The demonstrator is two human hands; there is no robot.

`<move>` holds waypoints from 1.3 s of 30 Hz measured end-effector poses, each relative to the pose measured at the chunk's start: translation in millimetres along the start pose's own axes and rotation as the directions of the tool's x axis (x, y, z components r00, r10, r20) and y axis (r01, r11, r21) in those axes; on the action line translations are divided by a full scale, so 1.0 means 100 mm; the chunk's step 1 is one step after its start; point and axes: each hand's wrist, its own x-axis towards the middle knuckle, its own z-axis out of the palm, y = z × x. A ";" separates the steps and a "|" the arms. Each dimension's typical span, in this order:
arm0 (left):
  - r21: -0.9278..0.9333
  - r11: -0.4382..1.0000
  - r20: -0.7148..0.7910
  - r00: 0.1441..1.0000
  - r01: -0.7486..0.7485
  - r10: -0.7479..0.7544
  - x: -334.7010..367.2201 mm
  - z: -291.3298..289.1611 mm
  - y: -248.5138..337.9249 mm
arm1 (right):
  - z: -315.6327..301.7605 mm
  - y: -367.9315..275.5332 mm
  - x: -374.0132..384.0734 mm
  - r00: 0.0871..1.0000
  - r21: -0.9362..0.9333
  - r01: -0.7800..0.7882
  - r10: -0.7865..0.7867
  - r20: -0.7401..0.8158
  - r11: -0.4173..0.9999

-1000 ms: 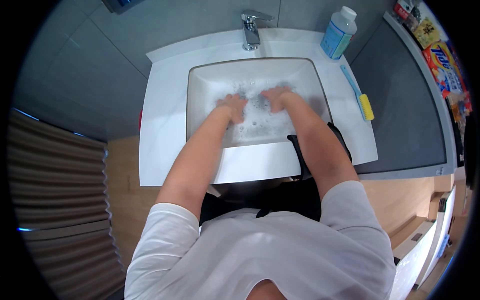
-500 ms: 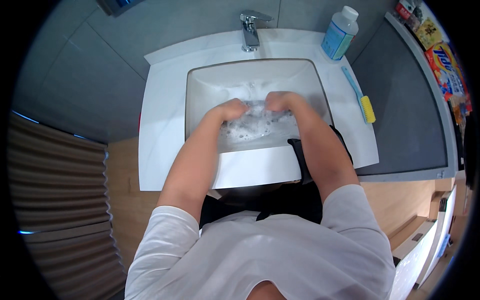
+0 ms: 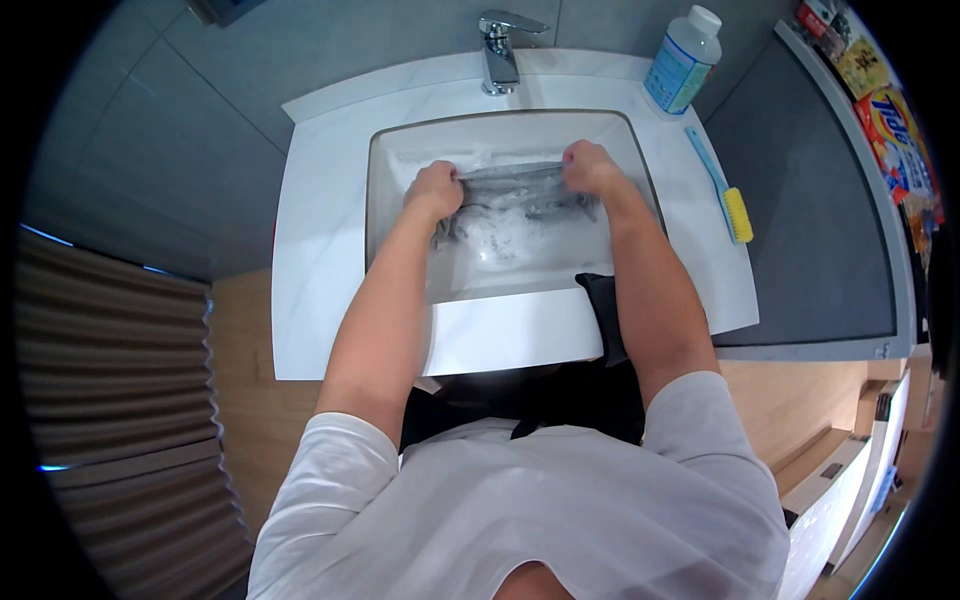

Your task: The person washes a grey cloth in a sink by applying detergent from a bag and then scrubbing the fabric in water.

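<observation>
Over the white sink (image 3: 590,128), a wet grey piece of thin fabric (image 3: 515,183) is stretched sideways between my two hands. My left hand (image 3: 435,190) is closed round its left end. Its right end is gripped in my right hand (image 3: 592,168), fingers curled in. Folds of the fabric hang down toward the soapy water (image 3: 495,245), where white foam floats. Whether it is a garment or a plain cloth cannot be told. Under my right forearm, a black cloth item (image 3: 603,312) drapes over the counter's front edge.
A chrome faucet (image 3: 499,62) stands behind the sink. On the white counter (image 3: 320,240), at right, are a white bottle with a blue label (image 3: 682,65) and a blue-handled brush with yellow bristles (image 3: 737,213). A grey cabinet (image 3: 830,230) adjoins, with packets (image 3: 893,135) beyond.
Both hands have risen out of the suds and moved apart and toward the faucet. The grey fabric, mostly hidden in foam before, now shows stretched between them.
</observation>
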 end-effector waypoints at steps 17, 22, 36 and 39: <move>-0.080 0.996 -0.554 0.829 0.043 -0.080 -0.19 -0.25 0.16 | -0.05 0.05 0.00 0.930 0.259 -0.200 0.266 -0.253 0.945; -0.227 0.974 -0.418 0.900 0.027 -0.123 -0.07 -0.11 0.00 | 0.06 -0.11 -0.03 0.982 0.716 -0.093 0.181 -0.048 0.692; -0.063 0.950 -0.006 0.952 -0.305 0.305 -0.05 0.20 0.04 | 0.35 -0.08 0.12 0.968 0.289 0.216 -0.244 0.061 0.933; -0.024 0.908 0.088 0.903 -0.419 0.420 -0.03 0.24 0.03 | 0.55 -0.01 0.21 0.921 0.066 0.384 -0.387 0.045 0.921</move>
